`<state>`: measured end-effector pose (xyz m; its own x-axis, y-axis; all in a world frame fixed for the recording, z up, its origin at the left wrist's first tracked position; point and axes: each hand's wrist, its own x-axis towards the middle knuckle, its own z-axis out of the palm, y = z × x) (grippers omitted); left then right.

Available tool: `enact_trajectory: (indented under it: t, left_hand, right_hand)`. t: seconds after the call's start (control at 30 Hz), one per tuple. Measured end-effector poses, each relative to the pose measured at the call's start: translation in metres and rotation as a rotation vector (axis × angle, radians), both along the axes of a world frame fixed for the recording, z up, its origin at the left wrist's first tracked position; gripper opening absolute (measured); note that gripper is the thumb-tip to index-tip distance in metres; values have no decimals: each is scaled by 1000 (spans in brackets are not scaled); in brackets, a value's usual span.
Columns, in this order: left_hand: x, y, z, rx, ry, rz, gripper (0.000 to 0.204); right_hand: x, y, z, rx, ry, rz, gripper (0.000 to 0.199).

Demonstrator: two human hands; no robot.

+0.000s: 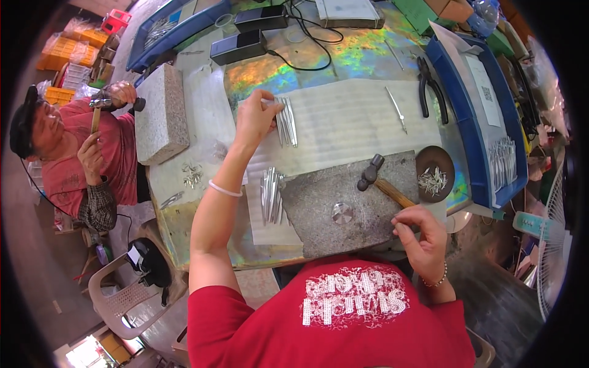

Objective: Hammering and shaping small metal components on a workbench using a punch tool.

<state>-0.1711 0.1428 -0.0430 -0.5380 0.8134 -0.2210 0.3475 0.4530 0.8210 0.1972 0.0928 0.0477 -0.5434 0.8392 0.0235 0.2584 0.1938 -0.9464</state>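
Observation:
My left hand (257,118) reaches forward over the white sheet and pinches a thin silver metal strip at a small pile of the same strips (286,121). My right hand (420,236) rests at the near edge of a dark stone slab (319,214), fingers curled around the end of the wooden handle of a hammer (379,179) that lies on the slab. A second pile of silver strips (270,195) lies beside the slab's left edge. A round metal disc (342,213) sits in the slab's middle.
A dark round dish (435,172) holds small silver pieces. Pliers (429,89), a thin metal tool (396,109) and blue trays (485,122) lie to the right. A granite block (161,113) stands at left, where another person (86,156) holds a hammer. Black boxes with cables sit at the back.

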Motion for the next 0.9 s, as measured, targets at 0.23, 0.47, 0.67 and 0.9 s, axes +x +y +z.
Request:
enact_trajectory:
  t: [0.23,0.47,0.67,0.9]
  left_hand:
    - [2,-48,15,83,221,60,30]
    - [42,-160,25,-2,285,21,20]
    - [54,-175,12,-25,509,-62,28]
    - [47,-161,24,-164,397,-151,32]
  right_hand:
    - [-17,15,-11,404,-273,-4,24]
    - [-29,20,-20,650,-563,96,42]
    - [-33,10,-14,418,-650,91,44]
    - [-15,0,-21,363,-413,54,41]
